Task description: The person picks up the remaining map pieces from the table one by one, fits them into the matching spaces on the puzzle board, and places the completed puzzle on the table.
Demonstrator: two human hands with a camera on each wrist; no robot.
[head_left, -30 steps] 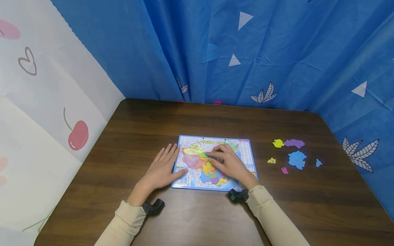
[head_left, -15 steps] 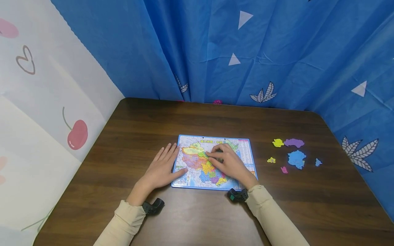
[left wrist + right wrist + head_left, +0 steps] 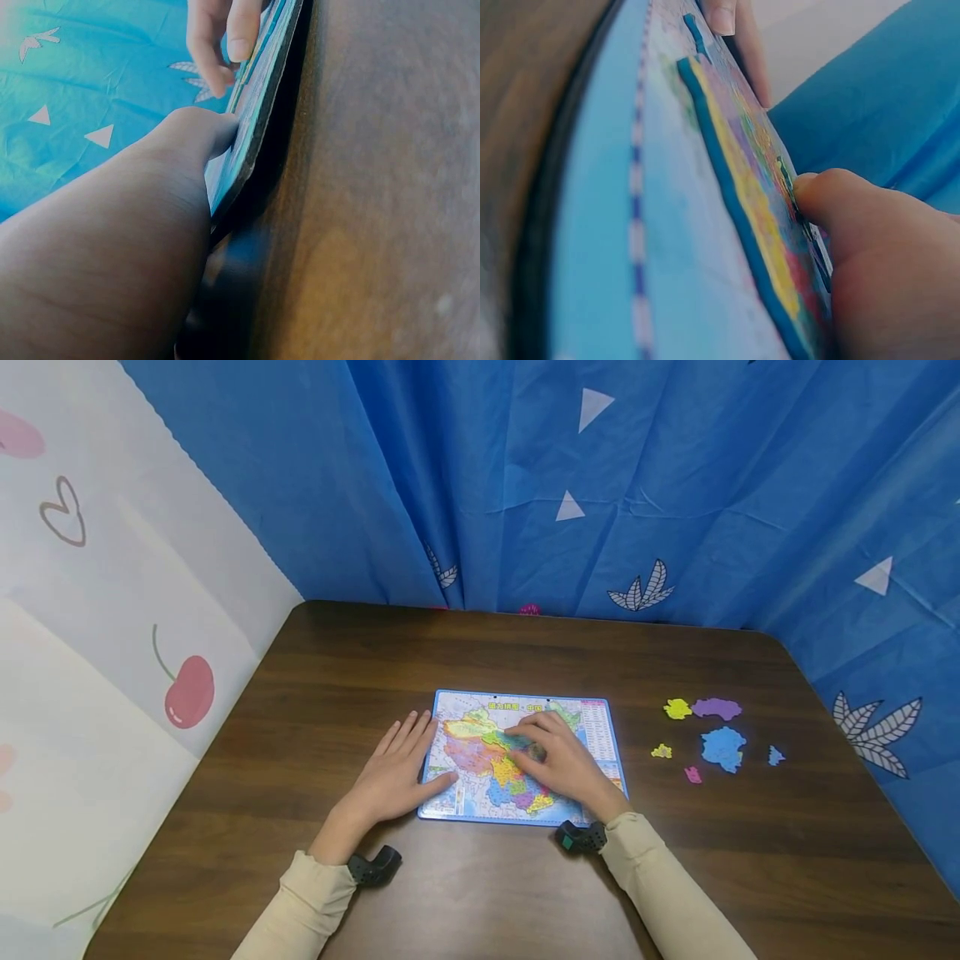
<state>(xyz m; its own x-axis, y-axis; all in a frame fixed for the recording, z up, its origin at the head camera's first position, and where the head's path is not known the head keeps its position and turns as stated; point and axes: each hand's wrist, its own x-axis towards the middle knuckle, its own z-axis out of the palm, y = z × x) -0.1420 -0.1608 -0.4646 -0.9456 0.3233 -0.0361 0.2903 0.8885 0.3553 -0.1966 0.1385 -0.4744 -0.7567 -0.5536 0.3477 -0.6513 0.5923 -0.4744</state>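
A blue-edged puzzle board [image 3: 525, 819] with a colourful map lies on the table. My left hand [image 3: 393, 772] rests flat at its left edge, fingers straight, thumb on the lower left of the board. My right hand [image 3: 558, 758] is over the map's middle, index finger and thumb spread apart, their tips at a green piece [image 3: 492, 738]. In the right wrist view the thumb touches a green raised edge [image 3: 784, 174] close to a thick yellow piece [image 3: 735, 165]. The right hand covers the map's right part.
To the right of the board lie several loose pieces: a large blue piece [image 3: 723, 749], a purple piece [image 3: 717, 708], a yellow piece [image 3: 677, 709], a small yellow piece [image 3: 662, 751], a pink piece [image 3: 693, 774] and a small blue piece [image 3: 776, 756]. A blue curtain [image 3: 480, 485] hangs behind the table.
My right index finger and thumb have moved further apart and the fingers have straightened over the map, baring a teal-green patch between them. The left hand has stayed still.
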